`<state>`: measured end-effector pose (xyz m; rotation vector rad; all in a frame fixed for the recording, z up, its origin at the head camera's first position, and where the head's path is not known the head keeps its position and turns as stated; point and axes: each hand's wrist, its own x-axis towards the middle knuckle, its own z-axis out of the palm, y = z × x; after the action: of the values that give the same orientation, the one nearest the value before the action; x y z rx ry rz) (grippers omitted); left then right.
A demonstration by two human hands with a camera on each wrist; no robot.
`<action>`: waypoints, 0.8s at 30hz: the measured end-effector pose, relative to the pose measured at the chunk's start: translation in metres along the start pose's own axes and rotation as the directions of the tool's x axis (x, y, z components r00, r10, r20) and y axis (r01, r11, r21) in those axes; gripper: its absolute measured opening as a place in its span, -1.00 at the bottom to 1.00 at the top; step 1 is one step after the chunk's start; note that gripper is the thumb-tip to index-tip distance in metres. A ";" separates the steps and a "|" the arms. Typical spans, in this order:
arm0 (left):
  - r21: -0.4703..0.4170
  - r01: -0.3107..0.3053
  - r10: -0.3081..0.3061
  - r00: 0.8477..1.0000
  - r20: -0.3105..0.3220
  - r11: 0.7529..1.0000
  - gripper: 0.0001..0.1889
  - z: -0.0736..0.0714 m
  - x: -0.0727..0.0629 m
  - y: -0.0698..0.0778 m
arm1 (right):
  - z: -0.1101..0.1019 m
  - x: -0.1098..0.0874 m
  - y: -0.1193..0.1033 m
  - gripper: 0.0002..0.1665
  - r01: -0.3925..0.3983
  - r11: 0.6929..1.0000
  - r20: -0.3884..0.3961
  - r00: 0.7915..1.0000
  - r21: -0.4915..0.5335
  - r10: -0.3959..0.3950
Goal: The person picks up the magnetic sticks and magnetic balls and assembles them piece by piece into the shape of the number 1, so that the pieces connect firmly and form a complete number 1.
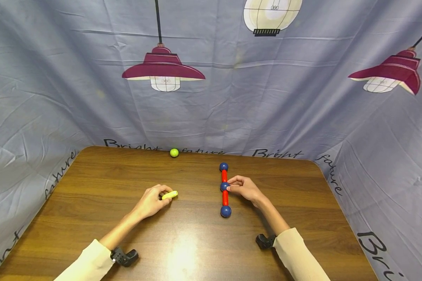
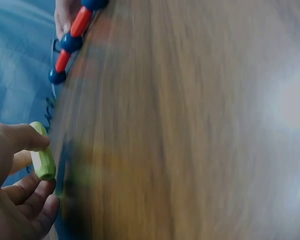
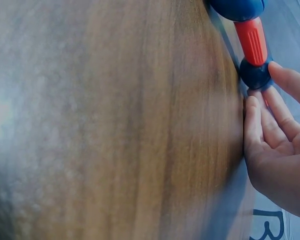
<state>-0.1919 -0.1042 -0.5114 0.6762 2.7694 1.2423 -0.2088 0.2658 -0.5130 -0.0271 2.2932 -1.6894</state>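
A straight chain of blue balls joined by red rods (image 1: 225, 198) lies on the wooden table, running away from the person. My right hand (image 1: 246, 190) holds its middle blue ball (image 1: 224, 186) between thumb and fingers; the right wrist view shows the thumb and fingertips at that blue ball (image 3: 255, 74). To the left, my left hand (image 1: 153, 200) pinches a short yellow rod (image 1: 170, 195) between thumb and fingers, low over the table. The left wrist view shows this yellow-green rod (image 2: 43, 152) with flat-sided ends, apart from the chain.
A yellow-green ball (image 1: 174, 152) sits at the table's back edge, against the grey curtain (image 1: 211, 97) printed with lamps. Curtain also hangs along both sides of the wooden table (image 1: 126, 168). Each wrist wears a black camera mount (image 1: 124, 257).
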 end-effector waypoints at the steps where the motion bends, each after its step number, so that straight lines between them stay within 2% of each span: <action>1: -0.017 0.006 -0.006 1.000 0.006 1.000 -0.80 0.003 0.000 0.003 | 0.000 0.000 0.000 -0.66 0.001 1.000 -0.001 1.000 0.001 -0.001; 11: -0.179 0.018 0.002 0.994 0.111 0.984 -0.83 0.033 -0.003 0.031 | 0.000 0.001 -0.001 -0.68 0.010 1.000 -0.003 1.000 0.013 -0.010; 20: -0.333 0.096 -0.013 0.970 0.243 0.938 -0.78 0.062 -0.004 0.055 | 0.000 0.001 -0.001 -0.68 0.013 1.000 0.005 1.000 0.014 -0.013; 24: -0.428 0.150 -0.014 0.952 0.305 0.891 -0.80 0.075 -0.004 0.066 | 0.000 0.001 -0.001 -0.68 0.009 1.000 0.008 1.000 0.019 -0.009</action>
<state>-0.1480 -0.0145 -0.5153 0.6290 2.1387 1.5397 -0.2097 0.2652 -0.5123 -0.0401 2.2739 -1.7125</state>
